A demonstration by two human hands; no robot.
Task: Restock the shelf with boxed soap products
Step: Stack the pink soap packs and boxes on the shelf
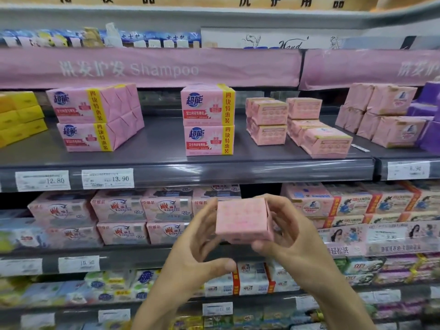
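A person restocking a shop's soap aisle holds a small pink cardboard soap box (242, 219) at chest height in front of the shelving, clear of every tier and level with the second row down. The left hand (197, 236) has its fingers curled against the box's left end. The right hand (295, 234) wraps its fingers round the right end, so the box is clamped between the two; whether either thumb bears on its underside cannot be told. Above, on the dark grey metal shelf (166, 144), low stacks of similar pale pink boxes (269, 122) stand between taller pink four-bar packs with yellow bands (208, 120) and a group of paper-wrapped pink bars (390, 115), with bare shelf in front of and beside them. White price tags (107, 178) line the shelf edge, under a pink fabric banner reading "Shampoo" (152, 67). The box looks light for its size yet dense, since it likely carries a single bar, and its card walls appear stiff enough for a firm squeeze. Its smooth printed faces could slide under a loose hold and its corners may dent if knocked. Gripping the two short ends, as here, seems the safest hold for setting it squarely on a stack.
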